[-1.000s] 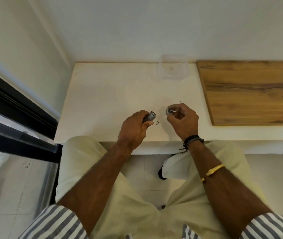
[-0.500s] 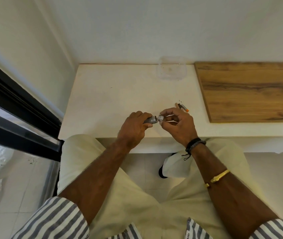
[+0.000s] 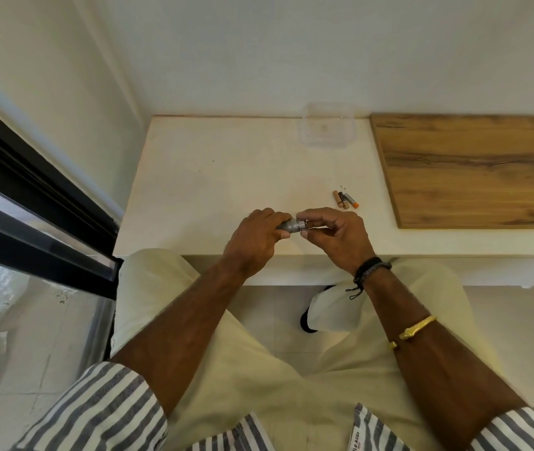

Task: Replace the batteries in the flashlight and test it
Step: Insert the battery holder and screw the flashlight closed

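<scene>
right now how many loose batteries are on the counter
3, side by side on the counter left of the wooden board: a tan one, a dark-banded one, an orange-tipped one. Any inside the flashlight are hidden.

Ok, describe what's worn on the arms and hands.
The left sleeve and right sleeve are white with grey-blue stripes, rolled up. The right hand has a black braided bracelet at the wrist, a gold bangle higher up; the left hand, nothing.

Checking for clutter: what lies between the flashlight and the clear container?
Head view: only bare white tabletop between the flashlight and the container.
</scene>
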The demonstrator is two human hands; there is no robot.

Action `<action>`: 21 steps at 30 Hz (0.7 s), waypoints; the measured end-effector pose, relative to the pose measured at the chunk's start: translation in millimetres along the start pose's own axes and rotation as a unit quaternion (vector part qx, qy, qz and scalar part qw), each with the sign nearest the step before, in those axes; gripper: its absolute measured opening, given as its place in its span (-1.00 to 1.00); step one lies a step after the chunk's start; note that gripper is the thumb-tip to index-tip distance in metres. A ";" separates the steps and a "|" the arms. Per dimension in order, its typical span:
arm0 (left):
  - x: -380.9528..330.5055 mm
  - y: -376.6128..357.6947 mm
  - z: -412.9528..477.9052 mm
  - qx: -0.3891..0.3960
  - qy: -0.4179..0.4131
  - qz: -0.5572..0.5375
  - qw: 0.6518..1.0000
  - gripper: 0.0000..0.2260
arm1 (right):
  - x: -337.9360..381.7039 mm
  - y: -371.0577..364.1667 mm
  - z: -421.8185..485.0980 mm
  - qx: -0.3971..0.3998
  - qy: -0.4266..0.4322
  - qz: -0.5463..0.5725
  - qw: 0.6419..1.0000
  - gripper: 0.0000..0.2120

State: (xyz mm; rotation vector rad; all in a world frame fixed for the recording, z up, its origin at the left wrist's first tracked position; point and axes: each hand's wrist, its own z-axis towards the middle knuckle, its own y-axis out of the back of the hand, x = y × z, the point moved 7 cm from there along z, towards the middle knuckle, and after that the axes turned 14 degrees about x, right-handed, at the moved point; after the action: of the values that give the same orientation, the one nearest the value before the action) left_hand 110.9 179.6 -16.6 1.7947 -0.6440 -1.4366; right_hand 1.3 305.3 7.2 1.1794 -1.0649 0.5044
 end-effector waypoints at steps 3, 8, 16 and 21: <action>1.1 -1.4 0.2 0.008 0.000 0.000 1.000 -0.74 | 0.3 -0.4 -0.3 0.006 0.001 -0.007 1.000 -0.71; -0.4 0.3 -0.5 0.001 0.000 0.004 1.000 -0.75 | 2.4 -1.5 -0.9 0.002 0.005 -0.023 1.000 -0.72; -6.7 8.0 -4.2 -0.026 -0.016 0.027 0.999 -0.77 | -2.1 -4.6 -2.2 -0.013 -0.039 -0.004 0.999 -0.76; -5.3 7.4 -3.9 -0.029 -0.016 0.035 0.999 -0.79 | -0.7 -6.4 -2.5 -0.019 -0.035 -0.001 0.999 -0.78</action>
State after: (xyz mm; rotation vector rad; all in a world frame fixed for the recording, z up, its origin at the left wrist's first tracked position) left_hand 113.8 180.1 -7.2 1.6911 -0.6700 -1.4257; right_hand 7.1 305.5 3.5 1.1722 -1.1283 0.4420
